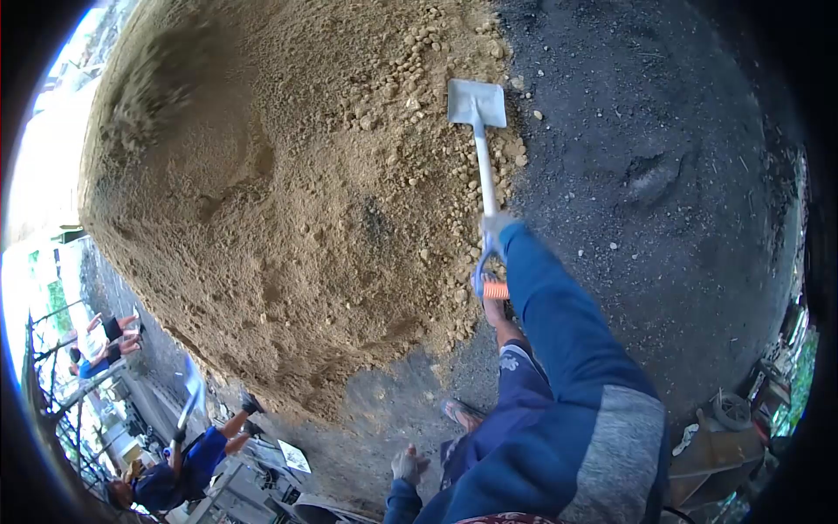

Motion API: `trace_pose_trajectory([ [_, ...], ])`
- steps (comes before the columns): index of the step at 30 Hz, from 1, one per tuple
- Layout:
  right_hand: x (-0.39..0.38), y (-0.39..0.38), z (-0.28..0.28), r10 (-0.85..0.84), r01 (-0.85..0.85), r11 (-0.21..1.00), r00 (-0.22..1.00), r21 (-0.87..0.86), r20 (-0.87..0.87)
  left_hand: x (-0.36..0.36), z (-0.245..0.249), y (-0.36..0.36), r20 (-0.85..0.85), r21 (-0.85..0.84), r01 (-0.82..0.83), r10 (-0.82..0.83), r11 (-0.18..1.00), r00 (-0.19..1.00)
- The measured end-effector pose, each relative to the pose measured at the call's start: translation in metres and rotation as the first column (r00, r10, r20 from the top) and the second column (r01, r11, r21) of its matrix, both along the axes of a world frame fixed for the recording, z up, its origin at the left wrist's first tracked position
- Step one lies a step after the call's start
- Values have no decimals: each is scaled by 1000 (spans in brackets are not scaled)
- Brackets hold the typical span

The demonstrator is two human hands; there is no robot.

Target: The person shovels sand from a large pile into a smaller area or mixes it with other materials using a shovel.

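My right hand (496, 225) grips the pale shaft of a shovel (485, 170) just above its blue D-shaped handle. The shovel's grey, flat blade (477, 102) lies at the border between brown soil and dark ground, toward the top of the view. An orange ribbed grip (495, 290) shows on the handle, close to my foot. Low in the view, my left hand (408, 465) is off the shovel, with its fingers apart and nothing in them.
A large brown soil pile (288, 210) fills the left and middle. Dark gritty ground (646, 227) lies to the right. At lower left a person (188, 463) holds another shovel (193, 384); others are farther back. A brown container (716, 454) stands at lower right.
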State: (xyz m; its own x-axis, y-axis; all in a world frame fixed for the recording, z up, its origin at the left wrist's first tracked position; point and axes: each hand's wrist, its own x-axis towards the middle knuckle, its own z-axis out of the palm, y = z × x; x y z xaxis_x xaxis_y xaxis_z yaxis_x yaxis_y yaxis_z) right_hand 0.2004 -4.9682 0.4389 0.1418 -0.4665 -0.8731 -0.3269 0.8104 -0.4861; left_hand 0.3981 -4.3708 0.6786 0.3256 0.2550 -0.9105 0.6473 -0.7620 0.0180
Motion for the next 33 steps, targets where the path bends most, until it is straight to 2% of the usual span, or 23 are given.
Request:
trace_pose_trajectory([
  [1, -8, 33, 2, -49, 46, 998, 995, -32, -92, 2, -9, -6, -7, -120, -59, 58, 991, 998],
  [2, -27, 57, 20, -32, 31, 997, 999, -76, -17, 7, -12, -28, -18, -248, -111, 110, 962, 994],
  [3, -40, 64, 38, 3, 7, 991, 997, -135, 72, 14, -15, -51, -10, -275, -64, 64, 959, 998],
  [4, -59, 61, 50, 93, -78, 979, 993, -189, 74, 19, -15, -90, 1, -306, -20, 22, 952, 1000],
  [6, -115, 71, 66, 252, -231, 932, 967, -278, 45, 28, -9, -147, 85, -515, 56, -14, 856, 996],
  [7, -127, 68, 106, 85, -64, 989, 984, -130, 157, 31, 2, -174, 90, -561, 65, -17, 825, 996],
  [8, -137, 54, 166, -99, 93, 995, 965, 35, 242, 33, 10, -199, 96, -607, 73, -18, 792, 995],
  [9, -148, 53, 198, -177, 173, 984, 934, 41, 311, 39, 13, -211, 96, -623, 106, -58, 775, 994],
  [10, -151, 51, 229, -257, 248, 966, 926, 67, 276, 46, 14, -216, 99, -639, 138, -96, 756, 990],
  [11, -161, 51, 243, -241, 258, 966, 913, -7, 329, 49, 16, -214, 103, -612, 139, -96, 779, 990],
  [12, -163, 49, 258, -280, 297, 955, 917, -20, 286, 53, 17, -207, 107, -579, 141, -97, 803, 990],
  [13, -156, 42, 284, -291, 301, 953, 943, -40, 161, 56, 16, -200, 115, -551, 146, -99, 821, 988],
  [15, -152, 32, 283, -327, 360, 911, 928, -203, 177, 57, 12, -165, 90, -489, 90, -53, 868, 995],
  [17, -129, 23, 278, -380, 491, 809, 857, -324, 349, 55, 8, -119, 78, -400, 34, -3, 916, 997],
  [19, -97, 3, 231, -402, 503, 776, 860, -381, 315, 54, -9, -48, -22, -317, -73, 70, 945, 997],
  [21, -55, -5, 170, -555, 503, 761, 832, -411, -11, 49, -23, 2, -117, -215, -229, 208, 949, 971],
  [23, -35, 39, 68, -538, 440, 771, 837, -460, -100, 28, 1, -3, -71, -141, -293, 285, 946, 956],
  [24, -28, 80, 42, -438, 324, 845, 876, -425, -202, 21, 13, -3, -47, -104, -326, 322, 940, 945],
  [25, -27, 115, 35, -327, 201, 901, 897, -386, -297, 17, 16, -8, -70, -118, -327, 321, 938, 944],
  [27, -40, 134, 54, -68, -17, 969, 943, -248, -327, 10, 15, -22, -129, -154, -330, 312, 931, 941],
  [30, -78, 145, 84, 318, -342, 939, 890, -18, -327, 15, 0, -51, -101, -267, -189, 168, 945, 981],
  [31, -109, 127, 96, 408, -429, 872, 903, -235, -134, 14, -8, -67, -85, -328, -176, 157, 928, 984],
  [33, -142, 100, 162, 276, -247, 954, 944, -170, 178, 21, -1, -87, -28, -418, -133, 134, 898, 991],
])
